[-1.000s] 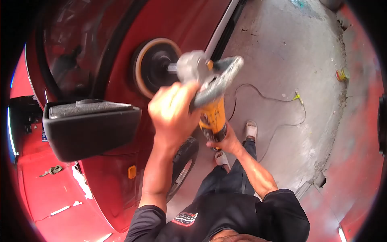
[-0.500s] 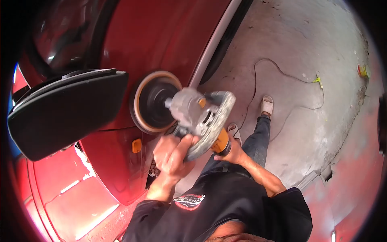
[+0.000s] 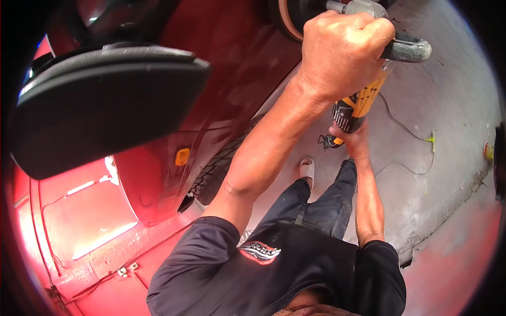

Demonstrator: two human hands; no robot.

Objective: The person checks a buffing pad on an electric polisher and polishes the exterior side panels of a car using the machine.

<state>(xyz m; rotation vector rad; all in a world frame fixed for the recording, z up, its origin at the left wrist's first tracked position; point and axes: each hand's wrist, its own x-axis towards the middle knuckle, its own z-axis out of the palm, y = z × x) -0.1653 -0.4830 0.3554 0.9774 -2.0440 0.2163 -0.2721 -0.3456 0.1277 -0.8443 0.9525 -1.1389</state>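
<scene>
A polisher with a yellow and black body is in both my hands near the top of the view. My left hand is closed round its dark front handle, with the arm stretched far forward. Below it, my right hand grips the rear end of the body, its fingers partly hidden. The round pad with a tan rim is at the red car panel; its upper part is cut off by the frame, and I cannot tell if it touches.
A black side mirror juts out on the left. Below it are an orange side marker and a tyre. A power cord with a yellow-green connector lies across the concrete floor.
Both hands have carried the polisher up and to the right in view, away from beside the mirror. My left arm is now stretched out. The mirror appears larger and the view has shifted.
</scene>
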